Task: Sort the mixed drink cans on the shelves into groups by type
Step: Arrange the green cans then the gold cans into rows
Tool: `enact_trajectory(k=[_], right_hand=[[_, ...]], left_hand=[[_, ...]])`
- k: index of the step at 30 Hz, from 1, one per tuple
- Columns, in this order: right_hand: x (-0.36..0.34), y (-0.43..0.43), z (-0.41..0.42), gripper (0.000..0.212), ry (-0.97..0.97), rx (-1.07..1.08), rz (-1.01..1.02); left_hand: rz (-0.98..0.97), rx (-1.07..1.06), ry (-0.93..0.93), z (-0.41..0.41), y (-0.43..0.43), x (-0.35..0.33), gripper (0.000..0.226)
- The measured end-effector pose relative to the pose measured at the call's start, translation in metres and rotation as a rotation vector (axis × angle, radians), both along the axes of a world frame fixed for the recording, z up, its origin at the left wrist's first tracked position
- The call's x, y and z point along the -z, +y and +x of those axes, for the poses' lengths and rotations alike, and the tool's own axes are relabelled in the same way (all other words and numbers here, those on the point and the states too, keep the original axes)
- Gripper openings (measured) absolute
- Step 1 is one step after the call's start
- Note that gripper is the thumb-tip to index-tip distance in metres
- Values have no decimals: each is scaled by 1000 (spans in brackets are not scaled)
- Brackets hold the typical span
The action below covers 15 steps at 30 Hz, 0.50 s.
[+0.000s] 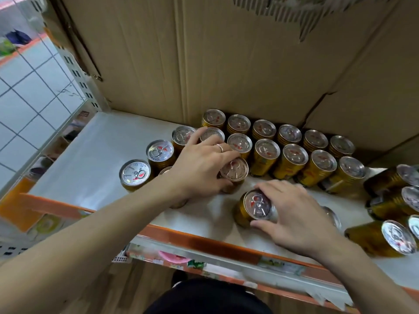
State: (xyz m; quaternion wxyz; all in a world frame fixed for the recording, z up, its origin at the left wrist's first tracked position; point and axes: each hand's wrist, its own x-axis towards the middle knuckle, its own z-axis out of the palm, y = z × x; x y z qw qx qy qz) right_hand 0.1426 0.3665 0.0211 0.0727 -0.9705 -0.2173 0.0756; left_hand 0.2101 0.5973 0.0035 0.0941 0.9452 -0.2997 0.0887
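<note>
Head view looks down on two bare hands at a white shelf [95, 155] with an orange front edge. Left hand [199, 164], a ring on one finger, curls its fingers and thumb round a gold can [233, 172] that stands upright; its grip is closed on that can from above. Right hand [292, 211] grips a second gold can [254, 208] just in front of the first and nearer the orange edge, thumb on one side and fingers over the lid rim.

Behind the left-hand can stand rows of gold cans [294, 155], upright and close together, reaching back to the cardboard sheet [204, 64] that lines the rear of the shelf. To the left of that can, three more upright gold cans [158, 152] step forward in a diagonal line. Far to its right, several gold cans [385, 236] lie on their sides, lids toward the camera.

Every lid is silver with a pull ring and a small red mark; a ring of tiny print runs round some rims, too small to read. Side labels are gold with blurred red, and no brand can be made out.
</note>
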Motion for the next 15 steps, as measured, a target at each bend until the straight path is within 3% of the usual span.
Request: enact_trajectory(k=[8,10,15], right_hand=[[-7,-1,37,81,-50,175,7],[-5,-1,44,76,-44,196,-3],[2,-7,53,81,18,244,5]], left_hand=[[45,-73,-35,3,0,1,72],[113,-149,-42,-1,18,-6,79],[284,-253,73,-10,46,-15,71]])
